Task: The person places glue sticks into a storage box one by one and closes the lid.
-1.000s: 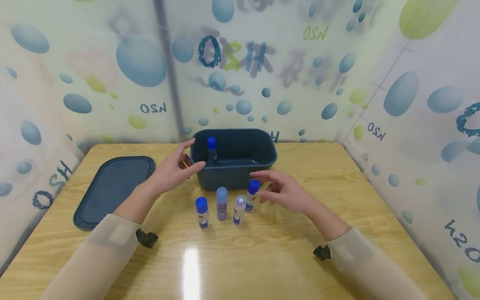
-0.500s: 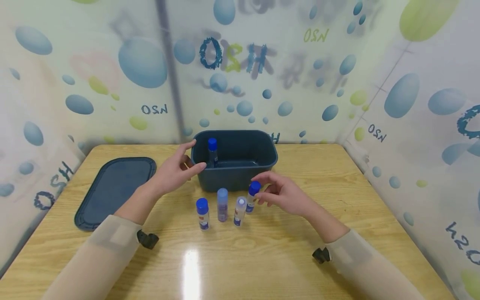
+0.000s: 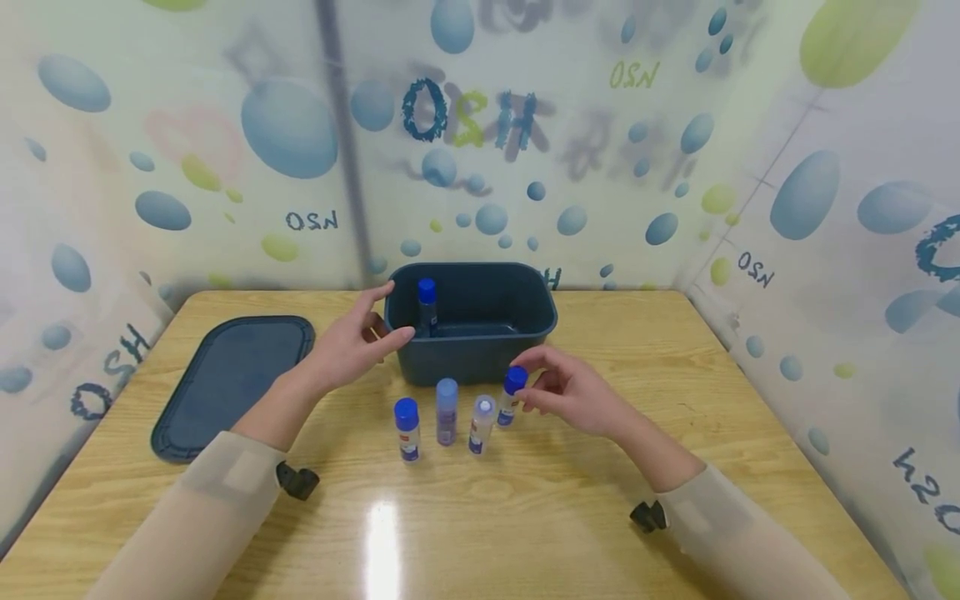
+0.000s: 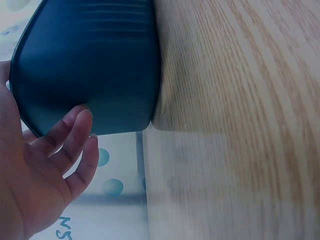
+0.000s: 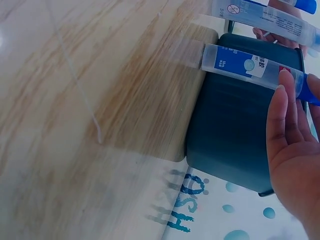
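Observation:
In the head view, a dark blue plastic bin (image 3: pixel 468 360) stands at the back of the table. My left hand (image 3: pixel 352 343) holds its left end, thumb at the front rim and index finger at the side rim; the left wrist view has the other fingers against the bin's end wall (image 4: pixel 100 65). My right hand (image 3: pixel 576 392) pinches the blue cap of a clear glue bottle (image 3: pixel 507 412), slightly tilted in front of the bin. Left of it stand a white-capped bottle (image 3: pixel 481 427), a light-blue-capped bottle (image 3: pixel 446 417) and another blue-capped glue bottle (image 3: pixel 408 435). One blue-capped bottle (image 3: pixel 427 304) stands inside the bin.
A dark blue lid (image 3: pixel 234 385) lies flat at the table's left. The wooden table (image 3: pixel 480 533) meets a patterned back wall (image 3: pixel 480 183) just behind the bin, and another wall (image 3: pixel 810 275) closes the right side.
My right hand has closed its fingers on the glue bottle's blue cap, and the bottle has shifted slightly right and tilted. My left hand stays on the bin.

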Available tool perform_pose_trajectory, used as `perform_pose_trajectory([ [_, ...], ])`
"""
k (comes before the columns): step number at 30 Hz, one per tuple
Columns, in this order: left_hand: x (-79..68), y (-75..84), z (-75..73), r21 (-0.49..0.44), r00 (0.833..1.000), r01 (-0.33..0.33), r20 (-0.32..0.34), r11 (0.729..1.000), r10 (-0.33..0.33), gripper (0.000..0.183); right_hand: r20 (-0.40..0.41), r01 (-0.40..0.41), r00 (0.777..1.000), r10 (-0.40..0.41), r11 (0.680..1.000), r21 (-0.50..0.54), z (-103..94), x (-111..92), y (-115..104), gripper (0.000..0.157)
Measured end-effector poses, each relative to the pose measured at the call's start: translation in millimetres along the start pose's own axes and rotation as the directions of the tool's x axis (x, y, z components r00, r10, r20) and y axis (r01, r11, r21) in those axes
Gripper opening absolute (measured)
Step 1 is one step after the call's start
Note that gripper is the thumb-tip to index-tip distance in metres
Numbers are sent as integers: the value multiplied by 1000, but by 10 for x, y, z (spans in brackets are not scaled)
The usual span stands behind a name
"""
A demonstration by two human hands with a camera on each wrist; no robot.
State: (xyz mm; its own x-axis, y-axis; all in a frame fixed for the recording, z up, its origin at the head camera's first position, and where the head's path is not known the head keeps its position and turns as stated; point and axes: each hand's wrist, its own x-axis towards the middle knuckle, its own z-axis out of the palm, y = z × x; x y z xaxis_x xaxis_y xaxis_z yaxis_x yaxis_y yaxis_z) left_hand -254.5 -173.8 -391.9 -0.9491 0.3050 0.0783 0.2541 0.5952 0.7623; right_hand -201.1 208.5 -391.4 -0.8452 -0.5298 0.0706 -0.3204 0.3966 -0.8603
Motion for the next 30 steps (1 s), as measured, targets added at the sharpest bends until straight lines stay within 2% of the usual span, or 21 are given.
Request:
perform_pose_trajectory([
  [7, 6, 1, 13, 3, 1000, -7, 2, 1000, 7, 92, -50, 8, 999, -8, 1000, 2, -61, -105, -51, 37],
  [14, -2, 6, 18, 7, 1000, -3, 1, 1000, 3, 93, -110, 79, 991, -81, 997, -21, -144, -180, -159, 37],
  [22, -3, 5, 15, 3, 1000, -5, 2, 1000, 5, 92, -203, 192, 960, -193, 981, -22, -204, -227, -354, 41],
  [30, -2, 0, 9, 10, 1000, -10, 0, 1000, 10, 90, -241, 314, 919, -312, 949, -30, -251, -193, -525, 42],
])
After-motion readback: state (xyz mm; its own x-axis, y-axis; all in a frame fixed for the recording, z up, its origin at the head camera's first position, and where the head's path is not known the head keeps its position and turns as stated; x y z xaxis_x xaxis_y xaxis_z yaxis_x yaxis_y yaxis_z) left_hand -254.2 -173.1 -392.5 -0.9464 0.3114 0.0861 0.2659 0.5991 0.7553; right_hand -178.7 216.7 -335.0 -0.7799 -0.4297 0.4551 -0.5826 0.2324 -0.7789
